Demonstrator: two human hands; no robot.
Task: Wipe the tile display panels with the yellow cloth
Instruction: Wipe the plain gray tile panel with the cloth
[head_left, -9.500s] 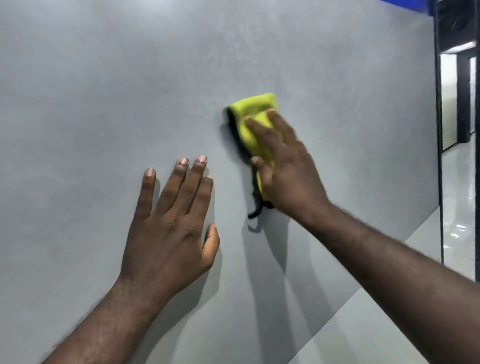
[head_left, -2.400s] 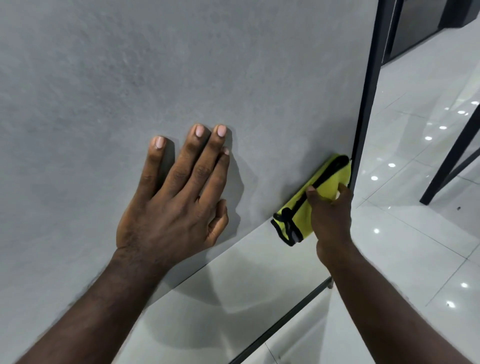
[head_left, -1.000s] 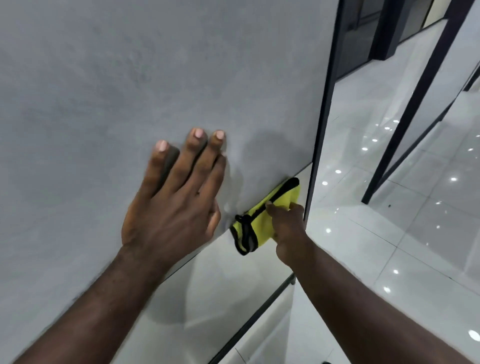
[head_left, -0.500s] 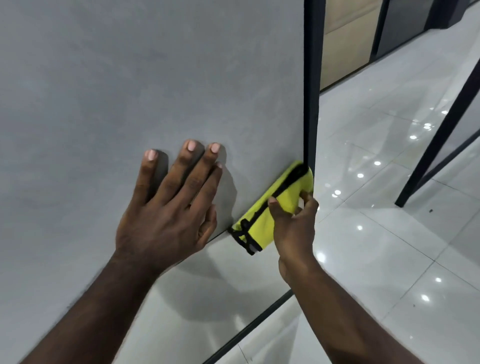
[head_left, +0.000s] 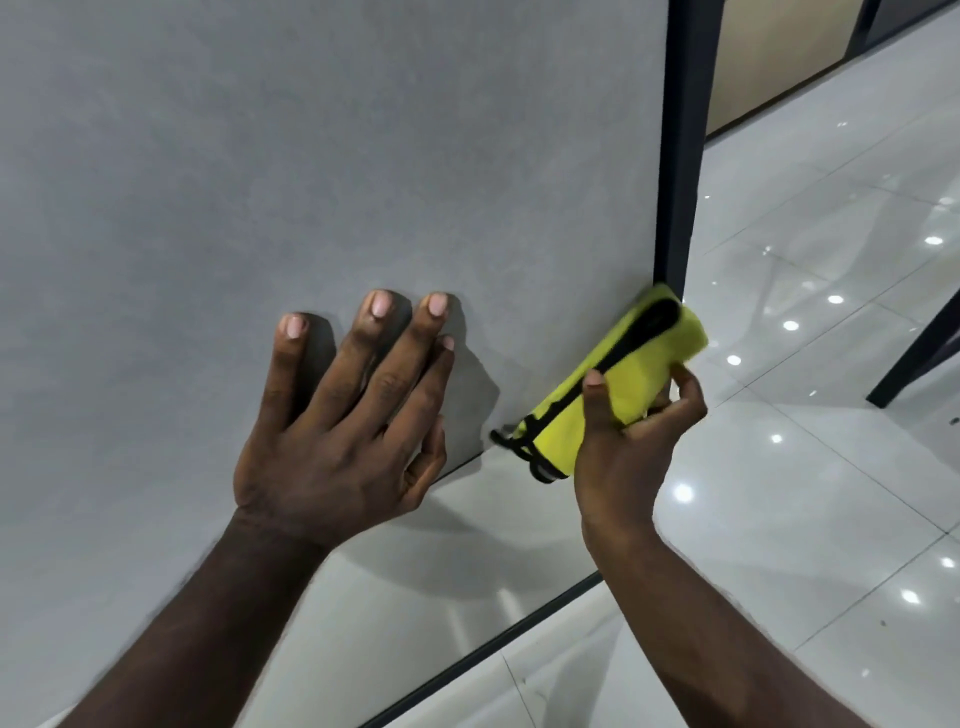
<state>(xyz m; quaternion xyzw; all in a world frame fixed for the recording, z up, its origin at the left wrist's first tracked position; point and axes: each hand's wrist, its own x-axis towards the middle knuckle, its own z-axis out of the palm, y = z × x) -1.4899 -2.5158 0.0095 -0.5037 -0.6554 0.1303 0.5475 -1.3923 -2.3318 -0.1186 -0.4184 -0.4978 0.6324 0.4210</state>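
A large matte grey tile panel (head_left: 311, 156) fills the left and middle of the head view. My left hand (head_left: 343, 426) lies flat against its lower part, fingers spread. My right hand (head_left: 628, 441) grips a folded yellow cloth (head_left: 618, 395) with black edging, thumb on one side and fingers curled round the other. The cloth sits at the panel's lower right corner, touching the black frame post (head_left: 683, 156).
Below the grey tile is a glossy pale panel (head_left: 441, 597) ending in a black bottom rail (head_left: 493, 654). To the right lies a shiny white tiled floor (head_left: 831, 467) with light reflections. A dark slanted stand leg (head_left: 914, 364) is at the far right.
Over the past seconds the cloth went from the panel's middle down to its lower right corner. In the last half second my right hand and cloth barely shifted; my left hand stayed pressed in place.
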